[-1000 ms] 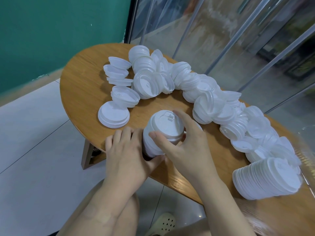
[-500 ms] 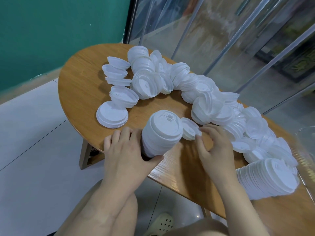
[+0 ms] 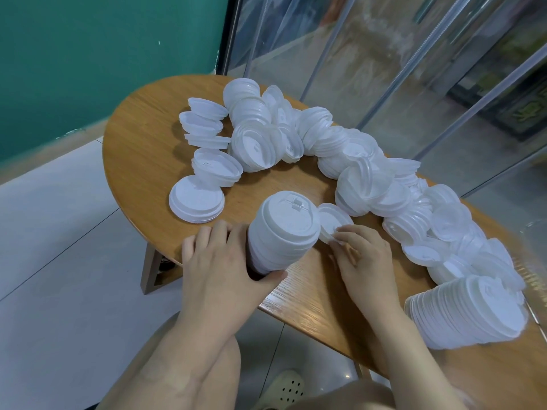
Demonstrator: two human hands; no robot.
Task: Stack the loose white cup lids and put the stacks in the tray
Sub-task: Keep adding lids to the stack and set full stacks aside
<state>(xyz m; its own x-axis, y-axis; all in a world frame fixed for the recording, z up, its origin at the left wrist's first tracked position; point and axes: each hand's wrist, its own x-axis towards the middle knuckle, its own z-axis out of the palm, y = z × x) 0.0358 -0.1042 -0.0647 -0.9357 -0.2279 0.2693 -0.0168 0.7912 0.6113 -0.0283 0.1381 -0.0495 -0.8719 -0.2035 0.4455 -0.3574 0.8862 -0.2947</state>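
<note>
Left hand grips the lid stack; right hand pinches a loose lid beside it. A careless nudge could topple that stack.

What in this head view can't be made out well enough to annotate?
- Tray: none identifiable; only a blurred clear rim cut by the right edge.
- Base of the stack gripped by the left hand: hidden behind that hand.
- Right hand grip on the loose lid: fingertips cover the lid's edge.
- Lying stack: its far end is smeared by edge blur.
</note>
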